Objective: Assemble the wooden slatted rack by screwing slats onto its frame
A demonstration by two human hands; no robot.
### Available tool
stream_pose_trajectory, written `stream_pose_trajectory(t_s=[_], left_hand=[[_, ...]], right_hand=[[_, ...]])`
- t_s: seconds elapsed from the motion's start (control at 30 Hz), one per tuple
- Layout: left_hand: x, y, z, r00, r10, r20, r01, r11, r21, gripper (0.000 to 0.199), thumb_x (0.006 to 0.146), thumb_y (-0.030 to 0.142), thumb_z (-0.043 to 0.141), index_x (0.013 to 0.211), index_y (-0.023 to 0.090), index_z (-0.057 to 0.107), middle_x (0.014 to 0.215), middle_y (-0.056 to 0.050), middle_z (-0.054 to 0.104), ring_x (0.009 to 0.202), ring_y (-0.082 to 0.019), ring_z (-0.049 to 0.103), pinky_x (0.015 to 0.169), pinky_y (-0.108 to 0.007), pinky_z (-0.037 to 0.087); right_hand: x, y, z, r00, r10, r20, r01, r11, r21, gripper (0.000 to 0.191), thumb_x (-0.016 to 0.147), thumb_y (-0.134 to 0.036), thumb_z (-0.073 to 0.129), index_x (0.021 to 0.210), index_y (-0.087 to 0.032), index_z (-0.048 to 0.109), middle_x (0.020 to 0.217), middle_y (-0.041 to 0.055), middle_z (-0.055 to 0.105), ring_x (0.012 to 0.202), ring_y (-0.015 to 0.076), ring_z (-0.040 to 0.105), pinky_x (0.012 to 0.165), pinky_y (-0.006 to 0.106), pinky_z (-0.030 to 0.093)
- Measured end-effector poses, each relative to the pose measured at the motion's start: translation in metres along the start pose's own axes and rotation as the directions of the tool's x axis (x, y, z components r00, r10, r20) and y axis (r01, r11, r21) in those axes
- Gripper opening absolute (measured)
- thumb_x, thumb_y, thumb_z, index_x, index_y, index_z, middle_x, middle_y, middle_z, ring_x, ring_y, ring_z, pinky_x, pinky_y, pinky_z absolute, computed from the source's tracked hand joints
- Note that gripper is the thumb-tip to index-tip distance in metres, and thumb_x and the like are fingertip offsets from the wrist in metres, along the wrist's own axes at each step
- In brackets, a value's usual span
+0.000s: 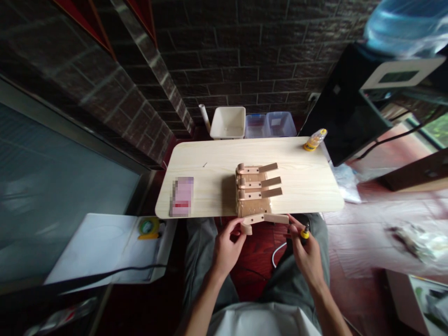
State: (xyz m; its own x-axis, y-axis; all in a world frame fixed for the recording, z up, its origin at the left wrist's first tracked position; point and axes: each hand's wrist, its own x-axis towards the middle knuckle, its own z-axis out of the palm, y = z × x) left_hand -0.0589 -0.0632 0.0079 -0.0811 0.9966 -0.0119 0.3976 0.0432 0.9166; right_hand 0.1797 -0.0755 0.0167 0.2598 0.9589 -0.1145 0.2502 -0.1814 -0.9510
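My left hand [227, 242] pinches the curled end of a pale wooden hook [256, 218] with dark holes along its strip. It is held at the front edge of the table [217, 151]. My right hand [306, 249] has its fingertips at the hook's far end and also grips a yellow-and-black tool that looks like a screwdriver [305, 232], partly hidden by the fingers. Just beyond, three similar wooden hooks [255, 184] lie in a row across a brown, tape-wrapped cardboard box [254, 206], their angled ends jutting right.
A pink box-like item [182, 196], partly pixelated, lies at the table's left. A small dark piece [205, 164] rests behind it. At the back right stands a yellow-capped bottle [315, 139]. Bins [228, 123] sit behind the table; a tape roll [148, 227] lies lower left.
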Motion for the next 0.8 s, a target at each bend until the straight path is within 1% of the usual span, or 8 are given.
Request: stream_pose_trajectory(t_s=[0.17,0.27,0.37,0.43,0.5,0.6,0.67,0.8], left_hand=[[0.01,0.002,0.001,1.0,0.028,-0.006,-0.028,1.0,-0.005,0.034,0.086,0.024,0.065,0.121,0.024,0.064,0.112,-0.005,0.074,0.087,-0.016,0.07,0.08,-0.027,0.058],[0.019,0.004,-0.001,1.0,0.026,-0.015,-0.025,0.999,0.033,0.035,0.087,0.026,0.064,0.123,0.024,0.063,0.11,-0.006,0.075,0.083,-0.016,0.07,0.077,-0.027,0.057],[0.03,0.009,-0.005,0.999,0.02,-0.03,-0.018,0.998,0.065,0.035,0.09,0.03,0.063,0.124,0.024,0.063,0.104,-0.005,0.076,0.084,-0.016,0.071,0.078,-0.026,0.056],[0.037,0.013,-0.007,1.0,0.013,-0.024,-0.012,0.999,0.039,0.035,0.091,0.034,0.062,0.125,0.024,0.062,0.101,-0.005,0.076,0.083,-0.015,0.071,0.079,-0.026,0.056],[0.041,0.016,-0.007,0.999,-0.015,-0.034,0.014,0.999,-0.037,0.037,0.092,0.038,0.061,0.125,0.023,0.061,0.098,-0.006,0.077,0.082,-0.016,0.072,0.078,-0.025,0.056],[0.042,0.016,-0.005,0.996,-0.073,-0.053,0.063,0.986,-0.156,0.039,0.091,0.044,0.062,0.122,0.02,0.06,0.093,-0.006,0.076,0.08,-0.017,0.074,0.075,-0.025,0.057],[0.041,0.014,-0.004,0.995,-0.092,-0.048,0.081,0.977,-0.198,0.041,0.091,0.046,0.063,0.122,0.019,0.059,0.092,-0.006,0.076,0.079,-0.017,0.074,0.075,-0.026,0.057],[0.037,0.009,-0.005,0.994,-0.102,-0.032,0.093,0.976,-0.198,0.042,0.091,0.046,0.063,0.122,0.018,0.059,0.089,-0.006,0.076,0.079,-0.017,0.074,0.075,-0.025,0.057]], right_hand=[[0.003,-0.006,0.0,0.998,-0.046,-0.036,0.046,0.999,0.002,0.051,0.094,-0.051,0.056,0.134,-0.02,0.064,0.125,0.0113,0.07,0.103,0.0277,0.068,0.084,0.038,0.057],[0.011,-0.015,0.001,0.997,-0.072,-0.036,0.072,0.997,-0.013,0.049,0.095,-0.05,0.056,0.133,-0.02,0.065,0.122,0.0111,0.072,0.103,0.0269,0.068,0.086,0.039,0.056],[0.022,-0.027,0.002,0.993,-0.107,-0.054,0.107,0.994,0.005,0.048,0.095,-0.05,0.056,0.13,-0.019,0.067,0.12,0.0128,0.072,0.102,0.0271,0.068,0.086,0.04,0.056],[0.027,-0.032,0.002,0.991,-0.11,-0.078,0.113,0.993,0.04,0.048,0.095,-0.051,0.056,0.128,-0.019,0.067,0.114,0.0136,0.074,0.095,0.0263,0.07,0.081,0.04,0.056],[0.031,-0.033,0.002,0.991,-0.096,-0.089,0.104,0.99,0.09,0.046,0.094,-0.051,0.057,0.125,-0.018,0.068,0.11,0.0142,0.075,0.091,0.0264,0.071,0.078,0.04,0.057],[0.03,-0.026,0.001,0.994,-0.059,-0.097,0.073,0.986,0.151,0.041,0.093,-0.053,0.058,0.109,-0.017,0.071,0.103,0.0141,0.076,0.088,0.0268,0.073,0.075,0.039,0.057],[0.026,-0.016,-0.001,0.993,-0.013,-0.119,0.034,0.983,0.179,0.04,0.092,-0.055,0.059,0.099,-0.018,0.07,0.096,0.013,0.077,0.08,0.0259,0.073,0.067,0.037,0.056],[0.011,0.005,-0.005,0.991,0.05,-0.122,-0.033,0.99,0.137,0.042,0.089,-0.058,0.061,0.097,-0.017,0.068,0.083,0.0092,0.076,0.068,0.0226,0.07,0.062,0.033,0.054]])
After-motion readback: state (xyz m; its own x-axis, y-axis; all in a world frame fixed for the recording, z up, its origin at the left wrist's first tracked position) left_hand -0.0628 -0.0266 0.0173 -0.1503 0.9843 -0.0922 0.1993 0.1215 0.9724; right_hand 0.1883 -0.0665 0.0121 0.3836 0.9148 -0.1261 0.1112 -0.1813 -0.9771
